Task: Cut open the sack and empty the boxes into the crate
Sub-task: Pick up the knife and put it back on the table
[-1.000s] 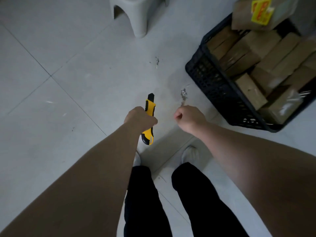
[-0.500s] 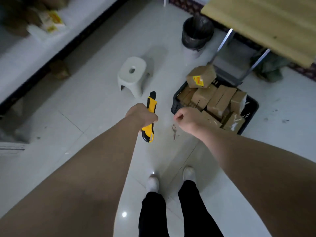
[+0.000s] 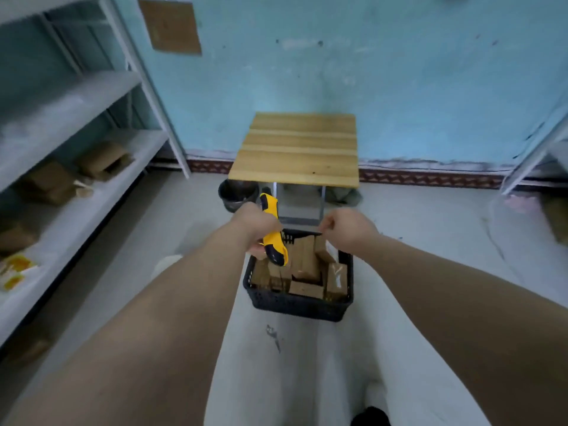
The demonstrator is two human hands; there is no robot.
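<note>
Both arms outstretched: left hand [image 3: 256, 221] clenched around yellow-and-black plastic utility knife [image 3: 273, 230]; right hand [image 3: 350, 227] fisted, empty, above black plastic crate [image 3: 295, 304].

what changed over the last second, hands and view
The view tilted up from the floor to the wall, bringing the table and shelves into sight. Unchanged: left hand grips the knife, right hand fisted and empty, boxes in the crate.
</note>
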